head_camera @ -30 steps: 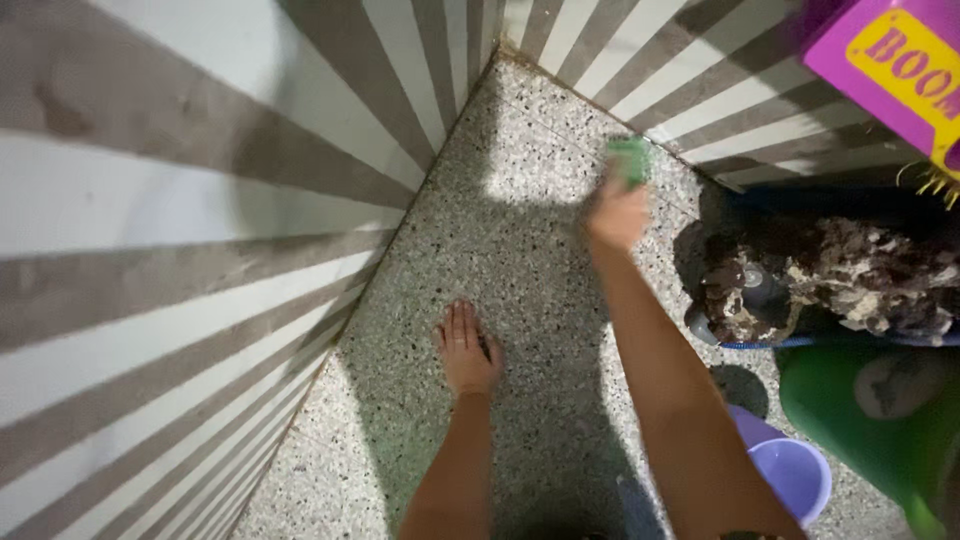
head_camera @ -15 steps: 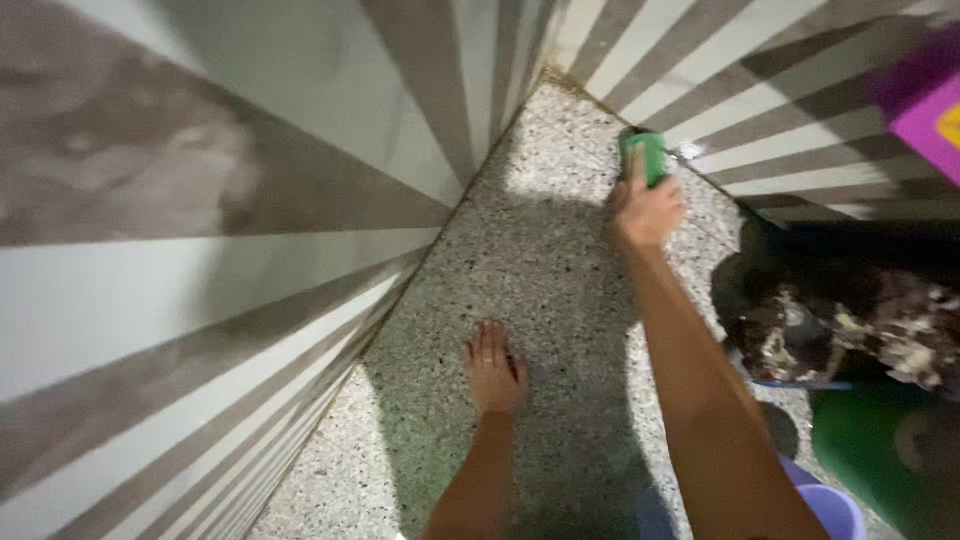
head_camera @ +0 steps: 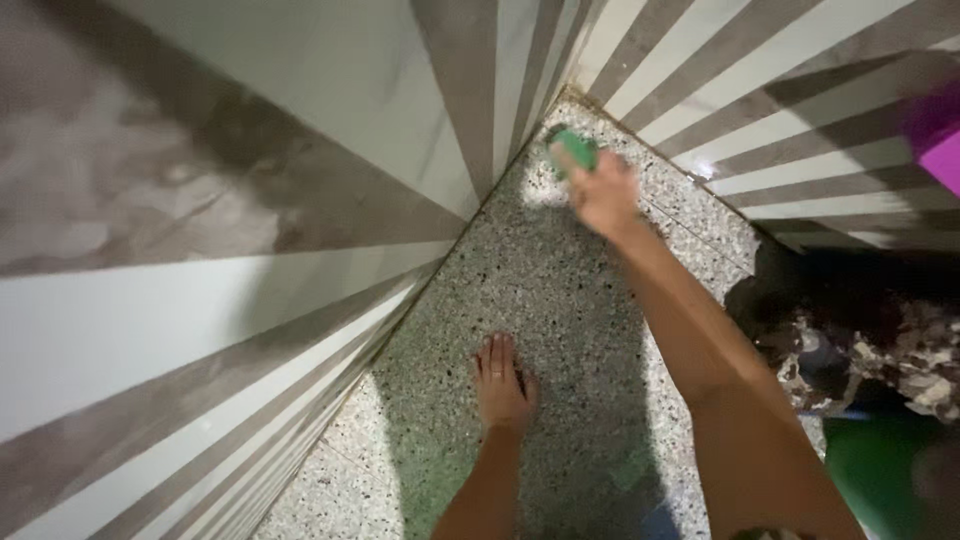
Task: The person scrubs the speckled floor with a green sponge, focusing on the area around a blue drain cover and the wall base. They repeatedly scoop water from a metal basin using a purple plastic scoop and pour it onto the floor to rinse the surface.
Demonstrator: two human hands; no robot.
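Scrubbing low in the corner: your right hand (head_camera: 603, 193) has its fingers clenched round the green scrub brush (head_camera: 574, 150), pressed to the speckled floor (head_camera: 560, 300) just short of the striped wall tiles (head_camera: 250, 300). Left hand (head_camera: 502, 385) lies flat, fingers released, braced behind. Better to work short strokes into the joint ahead of the fingers, weight over the left palm

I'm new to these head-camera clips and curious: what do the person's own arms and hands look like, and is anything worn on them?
Both arms are bare, with no sleeves in view. The left hand and right hand wear no gloves, and no rings show. The right hand is blurred.
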